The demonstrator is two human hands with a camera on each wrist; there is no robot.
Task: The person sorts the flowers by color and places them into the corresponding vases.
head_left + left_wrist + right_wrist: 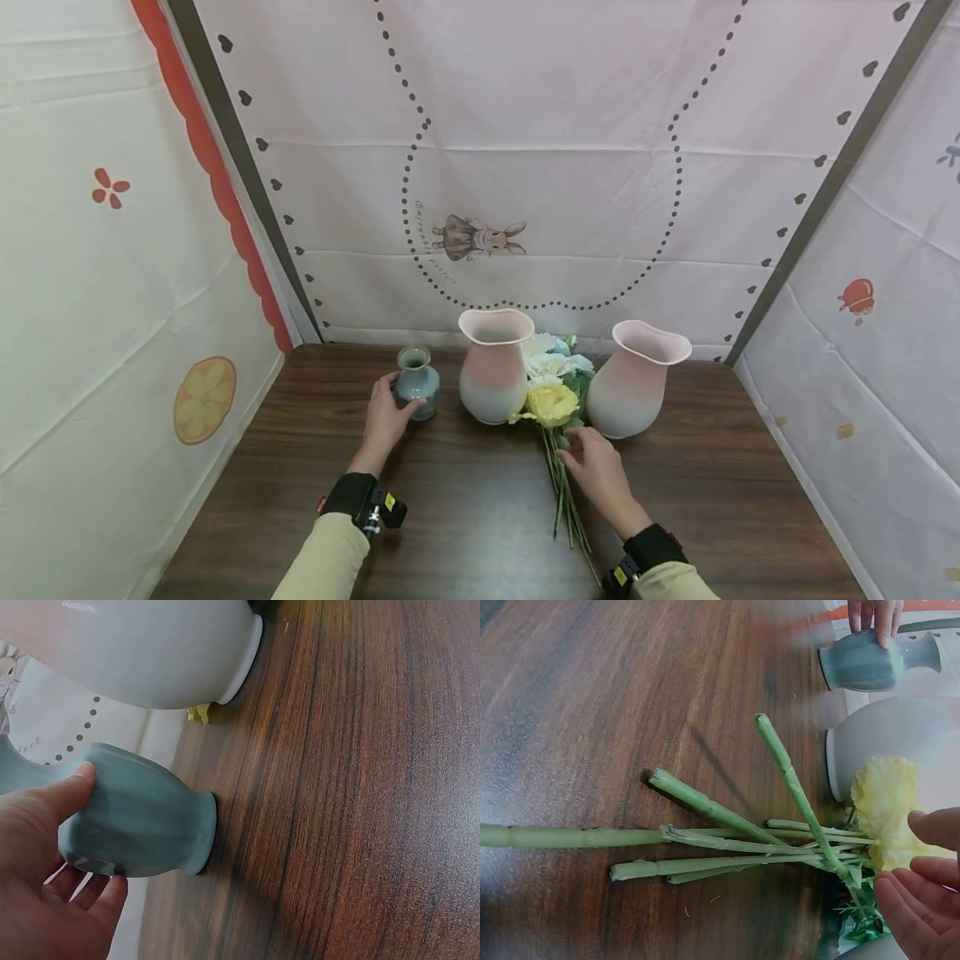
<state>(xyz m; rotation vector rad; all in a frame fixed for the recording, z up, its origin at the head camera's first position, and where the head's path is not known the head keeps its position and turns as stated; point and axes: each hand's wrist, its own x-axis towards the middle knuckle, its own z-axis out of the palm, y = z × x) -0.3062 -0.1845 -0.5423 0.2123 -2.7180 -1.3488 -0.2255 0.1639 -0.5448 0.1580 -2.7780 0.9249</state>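
My left hand [384, 423] holds a small blue-green ceramic vase [420, 388] standing upright at the back left of the table. In the left wrist view, the thumb lies along one side of the vase [142, 817] and the fingers curl round the other. A bunch of artificial flowers lies between two larger vases, with a yellow bloom [553, 405], pale blue-white blooms [553, 363] and green stems [564, 492] pointing toward me. Beside the top of the stems is my right hand [602, 477]. In the right wrist view, its thumb and fingers [904, 900] stand apart near the yellow flower, gripping nothing.
Two pink-and-white vases with flared rims flank the flowers, one on the left [491, 379] and one on the right [636, 387]. Printed white cloth [555, 208] hangs behind the brown wooden table [465, 517] and along both sides.
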